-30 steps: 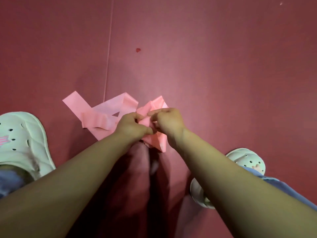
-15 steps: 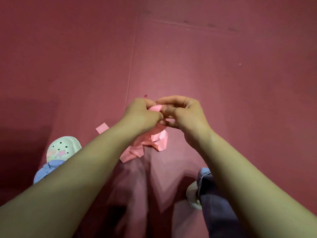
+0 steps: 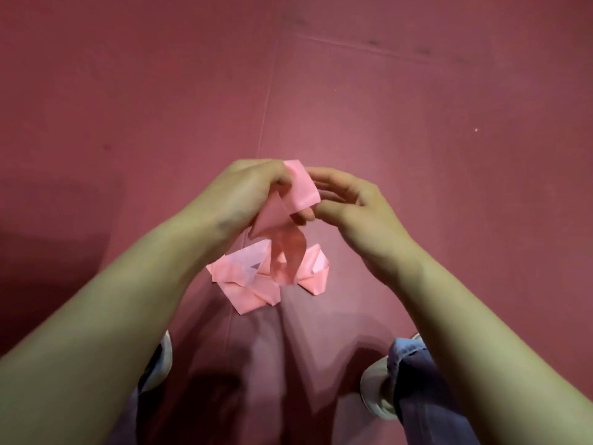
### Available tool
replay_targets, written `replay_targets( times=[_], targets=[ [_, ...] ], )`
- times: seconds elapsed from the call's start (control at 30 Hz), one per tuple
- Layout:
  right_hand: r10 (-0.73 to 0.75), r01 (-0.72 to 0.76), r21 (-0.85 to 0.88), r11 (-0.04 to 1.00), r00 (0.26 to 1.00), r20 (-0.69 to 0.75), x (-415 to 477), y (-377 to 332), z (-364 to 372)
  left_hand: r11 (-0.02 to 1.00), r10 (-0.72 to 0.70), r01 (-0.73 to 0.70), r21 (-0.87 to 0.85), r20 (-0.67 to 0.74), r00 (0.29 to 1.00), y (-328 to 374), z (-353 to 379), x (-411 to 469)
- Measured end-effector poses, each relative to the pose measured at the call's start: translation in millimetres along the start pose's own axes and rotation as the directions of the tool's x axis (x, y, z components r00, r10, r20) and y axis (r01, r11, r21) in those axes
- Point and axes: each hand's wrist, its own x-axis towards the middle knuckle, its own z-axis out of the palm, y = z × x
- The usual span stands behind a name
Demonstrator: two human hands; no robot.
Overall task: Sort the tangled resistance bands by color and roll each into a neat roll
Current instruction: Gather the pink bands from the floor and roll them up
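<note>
Dark red floor [image 3: 449, 187], matte, crossed by a thin seam running up from the middle and a second faint seam slanting across the top right. Two bare forearms reaching in from the lower corners, meeting near the centre above the floor. Blue denim trouser leg [image 3: 414, 380] at lower right, over a pale shoe [image 3: 373, 396] only partly seen. Pink resistance band [image 3: 276, 274], mostly heaped in loose folds and loops on the floor between the arms, one end lifted clear of the heap. Left hand [image 3: 247, 194] closed around that raised end, fingers curled, a flat folded turn of band standing up just past the knuckles. Right hand [image 3: 349, 203] beside it, thumb and forefinger pinching the lower corner of the same folded turn, remaining fingers loosely spread above.
</note>
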Motion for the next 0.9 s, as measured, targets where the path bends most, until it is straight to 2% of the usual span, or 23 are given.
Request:
replay_targets(
  times=[0.1,0.17,0.3,0.37,0.57,0.9],
  targets=[
    [-0.039,0.025,0.1,0.995,0.99,0.134,-4,0,0,1.0,-0.016,0.017,-0.017,0.019,1.0,-4,-4,-1],
    [-0.046,0.033,0.091,0.995,0.989,0.142,-7,1,1,0.999,-0.036,0.037,0.024,-0.029,0.999,-6,-5,1],
    [-0.005,0.006,0.025,1.0,0.999,-0.04,-5,8,-3,0.99,-0.027,0.035,0.137,-0.062,0.998,-9,-2,2],
    [0.005,-0.006,-0.004,1.0,0.997,-0.078,-5,11,-4,0.986,-0.026,0.039,0.164,-0.084,0.996,-10,0,4],
    [0.035,-0.046,-0.065,0.997,0.986,-0.163,-3,13,-7,0.998,-0.025,0.031,0.056,-0.107,0.994,-6,3,14],
    [0.008,-0.007,0.095,0.995,1.0,-0.013,-2,3,-8,1.0,0.024,-0.023,0.01,-0.149,0.989,-8,13,16]
  ],
)
